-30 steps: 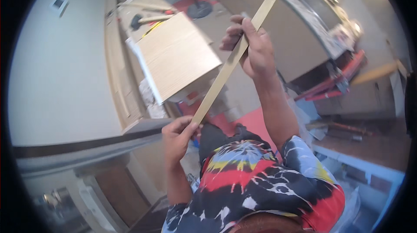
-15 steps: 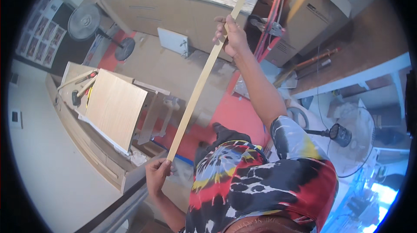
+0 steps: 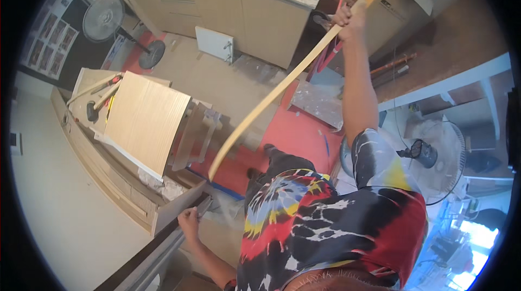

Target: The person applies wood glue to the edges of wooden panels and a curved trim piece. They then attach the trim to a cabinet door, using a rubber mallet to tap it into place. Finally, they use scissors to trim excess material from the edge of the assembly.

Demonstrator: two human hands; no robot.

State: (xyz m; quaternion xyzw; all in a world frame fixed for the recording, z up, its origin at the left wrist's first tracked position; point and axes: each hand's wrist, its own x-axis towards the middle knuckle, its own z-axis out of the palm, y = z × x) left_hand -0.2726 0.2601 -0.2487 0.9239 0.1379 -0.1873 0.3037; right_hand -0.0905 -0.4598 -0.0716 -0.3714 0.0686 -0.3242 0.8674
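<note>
A long, thin, pale wooden strip [image 3: 275, 91] slants from beside the panels up to the top right, bowed along its length. My right hand [image 3: 351, 21] is closed around its upper part, with the arm stretched far out. The strip's lower end hangs free, a little above and apart from my left hand [image 3: 189, 222]. That hand is closed low on the left, beside the edge of a wooden cabinet part. A small greyish shape shows by its fingertips; whether the fingers hold it I cannot make out.
Left, a wood-faced panel [image 3: 146, 123] lies on a bench with a black-headed mallet [image 3: 93, 111]. Beyond are a standing fan [image 3: 103, 20], a white board [image 3: 215, 45] on the floor and a counter [image 3: 260, 14]. Right stand a cardboard box [image 3: 388, 25] and another fan [image 3: 434, 155].
My right hand has moved right and farther out with the strip. My left hand has let go of the strip's lower end and sits slightly lower. The strip now bows.
</note>
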